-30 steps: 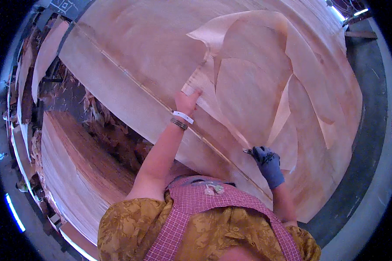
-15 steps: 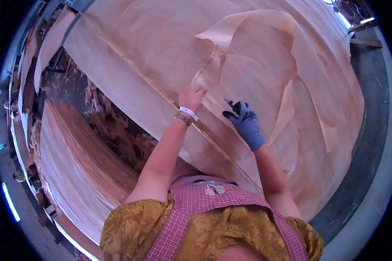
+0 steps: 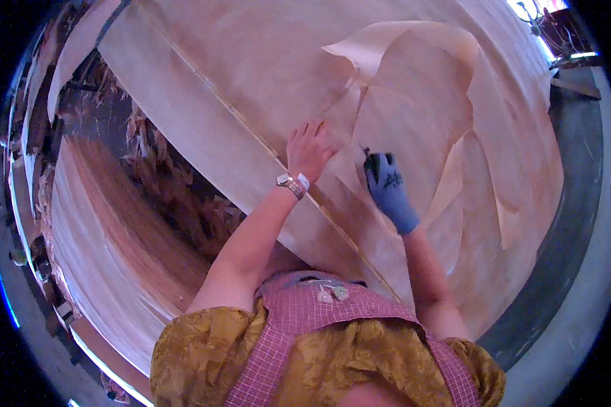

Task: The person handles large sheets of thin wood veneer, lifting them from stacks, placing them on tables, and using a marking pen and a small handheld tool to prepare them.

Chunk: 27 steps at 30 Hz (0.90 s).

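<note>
My bare left hand [image 3: 310, 150], with a watch and a white band at the wrist, lies palm down with fingers outstretched on a large pale wood veneer sheet [image 3: 251, 61]. Just right of it, my right hand [image 3: 388, 186] wears a blue-grey glove with dark fingertips. Its fingers are closed around a small dark tool [image 3: 366, 152], whose kind I cannot make out; only its short tip shows. A long thin stick [image 3: 234, 112] runs diagonally across the sheet, passing by my left wrist. Torn, curled veneer pieces [image 3: 366, 51] lie beyond and right of my hands.
To the left stands a thick stack of veneer [image 3: 108, 230]. Between it and the sheet is a dark gap with brown veneer scraps [image 3: 176, 183]. Grey floor [image 3: 570, 224] curves along the right side. Some machinery [image 3: 560, 30] shows at the far right.
My left hand has gone from bent fingers to a flat, spread hand, slightly to the right. My right hand has turned more upright, its tool tip shifting right and a little farther away.
</note>
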Tool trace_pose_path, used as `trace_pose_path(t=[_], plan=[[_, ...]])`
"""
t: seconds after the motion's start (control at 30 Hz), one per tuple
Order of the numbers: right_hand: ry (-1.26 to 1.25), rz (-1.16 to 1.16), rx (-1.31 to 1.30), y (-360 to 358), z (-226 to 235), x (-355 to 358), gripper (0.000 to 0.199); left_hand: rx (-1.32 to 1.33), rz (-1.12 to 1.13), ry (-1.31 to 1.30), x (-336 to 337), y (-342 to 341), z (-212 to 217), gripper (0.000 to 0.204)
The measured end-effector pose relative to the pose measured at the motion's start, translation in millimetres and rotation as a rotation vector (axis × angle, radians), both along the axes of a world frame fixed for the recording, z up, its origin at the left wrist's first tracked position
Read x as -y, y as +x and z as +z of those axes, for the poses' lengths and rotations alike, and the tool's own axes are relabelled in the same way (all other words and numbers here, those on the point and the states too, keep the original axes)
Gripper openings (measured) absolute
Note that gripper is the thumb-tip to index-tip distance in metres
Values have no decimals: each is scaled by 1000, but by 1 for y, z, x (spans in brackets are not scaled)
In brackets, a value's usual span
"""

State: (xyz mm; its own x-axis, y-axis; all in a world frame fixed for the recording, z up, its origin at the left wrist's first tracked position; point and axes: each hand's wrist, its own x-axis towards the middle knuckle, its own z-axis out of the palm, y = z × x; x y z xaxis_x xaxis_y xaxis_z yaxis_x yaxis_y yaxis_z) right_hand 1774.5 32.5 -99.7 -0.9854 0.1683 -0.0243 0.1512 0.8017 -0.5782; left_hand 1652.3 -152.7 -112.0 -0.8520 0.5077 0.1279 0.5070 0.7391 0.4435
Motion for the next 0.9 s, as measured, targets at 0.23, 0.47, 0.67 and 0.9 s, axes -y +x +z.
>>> trace_pose_path(t=[0.23, 0.47, 0.67, 0.9], plan=[[478, 331, 195, -80, -4, 5, 23, 66, 19, -14, -9, -5, 6, 70], [473, 346, 270, -38, -9, -56, 16, 67, -5, -52, -5, -2, 13, 67], [445, 386, 35, -29, 7, -31, 20, 82, 6, -47, -2, -3, -7, 62], [617, 143, 282, -52, -28, 59, 28, 15, -102, -10, -2, -12, -6, 47]])
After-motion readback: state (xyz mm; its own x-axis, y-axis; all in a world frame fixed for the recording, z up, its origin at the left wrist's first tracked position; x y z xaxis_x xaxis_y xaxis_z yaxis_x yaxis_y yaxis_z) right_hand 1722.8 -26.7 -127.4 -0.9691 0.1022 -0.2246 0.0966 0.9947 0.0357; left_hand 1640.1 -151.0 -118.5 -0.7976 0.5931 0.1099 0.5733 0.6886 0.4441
